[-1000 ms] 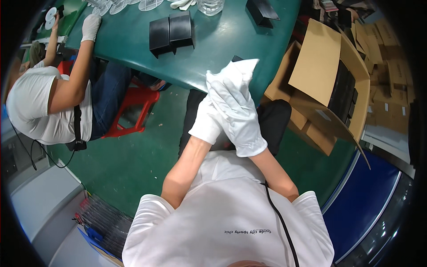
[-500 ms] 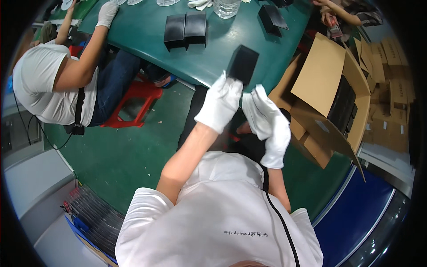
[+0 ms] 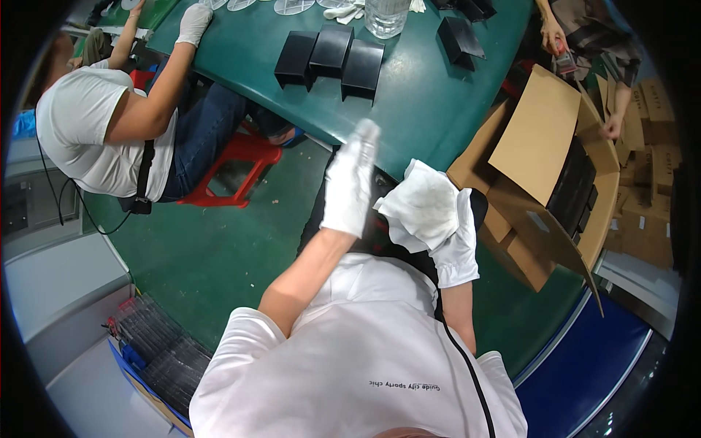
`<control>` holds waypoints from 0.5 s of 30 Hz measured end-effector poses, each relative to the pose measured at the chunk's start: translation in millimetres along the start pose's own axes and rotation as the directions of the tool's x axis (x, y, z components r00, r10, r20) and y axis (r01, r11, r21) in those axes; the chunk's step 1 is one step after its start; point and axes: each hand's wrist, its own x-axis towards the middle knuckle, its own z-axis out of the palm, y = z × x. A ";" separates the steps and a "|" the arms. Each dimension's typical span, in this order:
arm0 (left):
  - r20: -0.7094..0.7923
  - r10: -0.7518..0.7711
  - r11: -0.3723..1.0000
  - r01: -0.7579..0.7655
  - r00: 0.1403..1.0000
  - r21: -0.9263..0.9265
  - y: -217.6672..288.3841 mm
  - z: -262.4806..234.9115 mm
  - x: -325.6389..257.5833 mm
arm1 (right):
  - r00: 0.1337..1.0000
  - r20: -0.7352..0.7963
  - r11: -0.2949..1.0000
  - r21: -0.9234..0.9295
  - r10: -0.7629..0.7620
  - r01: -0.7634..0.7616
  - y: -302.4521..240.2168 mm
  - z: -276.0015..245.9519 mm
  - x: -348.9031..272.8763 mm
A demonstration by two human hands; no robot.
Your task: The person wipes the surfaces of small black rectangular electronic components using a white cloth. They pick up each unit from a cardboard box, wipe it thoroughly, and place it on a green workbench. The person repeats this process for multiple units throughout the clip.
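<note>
A white cloth [image 3: 420, 201] is draped over the person's right hand [image 3: 458, 248], just off the near edge of the green counter [image 3: 431, 109] and above the lap; it hides most of that hand's fingers, so whether they pinch it or lie spread beneath cannot be told. To its left, apart from the cloth, the gloved left hand [image 3: 349, 182] points toward the counter, its fingers straight and close together, with nothing visible in them. Beyond it on the counter, three black covers stand side by side: a left cover [image 3: 296, 58], a middle cover [image 3: 331, 50] and a right cover [image 3: 363, 69], the last nearest the person. The step in hand appears to be a break between pieces in wiping these covers, with the cloth kept ready on the right. The next move seems to call for the left hand to take up another piece, perhaps the separate black cover [image 3: 460, 44] farther right, and bring it to the cloth, gripping by the edges to spare the glossy faces. Farther out, a clear jar [image 3: 385, 16] stands beyond the row, and an open cardboard box [image 3: 537, 142] at the right holds dark blocks [image 3: 573, 186].
</note>
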 end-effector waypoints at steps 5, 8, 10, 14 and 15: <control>0.362 -0.242 0.941 0.308 0.900 -0.138 -22.1 42.5 19.8 | 0.997 0.058 0.992 -0.119 -0.043 0.050 -9.3 -30.4 10.2; 0.513 -0.165 0.977 0.212 0.842 -0.034 -38.1 92.4 58.2 | 0.992 0.026 0.988 -0.087 -0.122 0.124 -19.9 -36.6 10.2; 0.497 -0.251 0.921 0.362 0.831 -0.140 -64.5 120.8 96.7 | 0.985 0.015 0.983 -0.067 -0.172 0.173 -23.9 -32.9 4.6; 0.262 -0.281 0.900 0.348 0.923 -0.262 -99.2 168.3 167.6 | 0.976 -0.009 0.975 -0.047 -0.216 0.215 -25.0 -25.8 -2.7; 0.192 -0.375 0.813 0.422 0.907 -0.400 -109.4 169.4 191.2 | 0.979 0.003 0.978 -0.037 -0.204 0.204 -23.4 -24.7 -3.6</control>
